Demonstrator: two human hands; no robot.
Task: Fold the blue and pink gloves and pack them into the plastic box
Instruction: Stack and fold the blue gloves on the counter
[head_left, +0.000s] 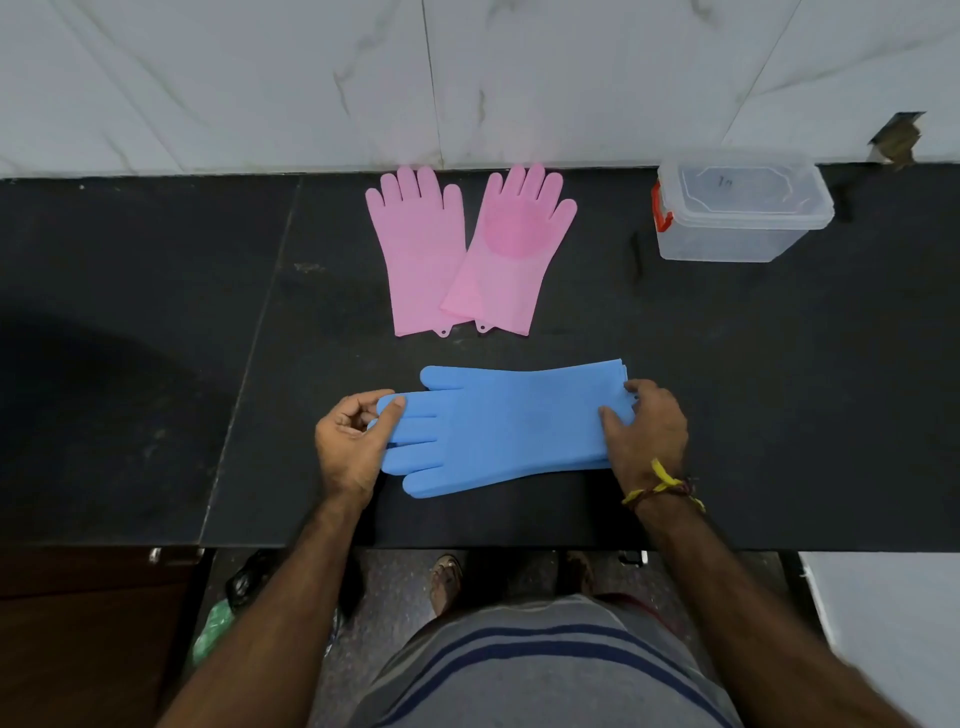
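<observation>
Head view: hands (498, 441) on blue gloves (498, 426)

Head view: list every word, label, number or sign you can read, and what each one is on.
"19", possibly: a faint handwritten mark on the lid of the plastic box; too blurred to be sure.
Pink gloves: no text visible.
Blue gloves: no text visible.
Nothing else in the view carries readable writing.

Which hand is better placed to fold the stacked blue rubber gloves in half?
Probably the left hand: it already pinches the fingertips of the blue rubber gloves and could carry them over toward the cuffs, which the right hand is pressing flat on the black counter.
</observation>
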